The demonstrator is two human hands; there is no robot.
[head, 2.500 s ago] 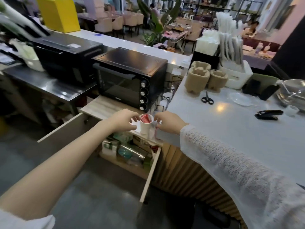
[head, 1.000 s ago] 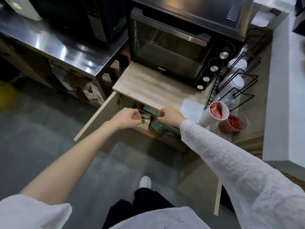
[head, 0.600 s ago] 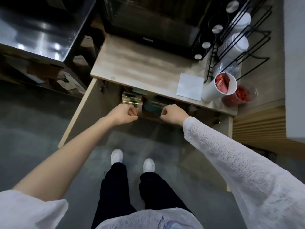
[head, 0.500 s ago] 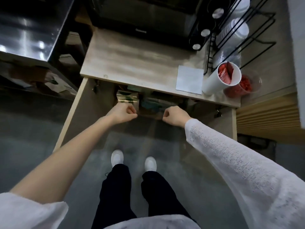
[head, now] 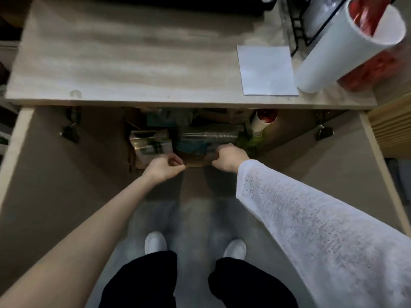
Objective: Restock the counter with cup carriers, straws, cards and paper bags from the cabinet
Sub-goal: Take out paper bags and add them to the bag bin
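Both hands have dropped lower into the open cabinet since a moment ago, and the view now looks straight down. Nearest are two white shoes point(head: 155, 241) on grey floor. Left hand point(head: 163, 167) and right hand point(head: 230, 157) are apart, fingers curled; what they grip is too blurred to tell. Just beyond them sit boxed supplies point(head: 151, 145) and plastic-wrapped stock point(head: 209, 136). Farther right, a white cup point(head: 347, 47) stands beside a paper sheet point(head: 266, 71) on the wooden shelf point(head: 124, 63).

wooden shelf point(head: 124, 63), paper sheet point(head: 266, 70), white cup point(head: 338, 52)
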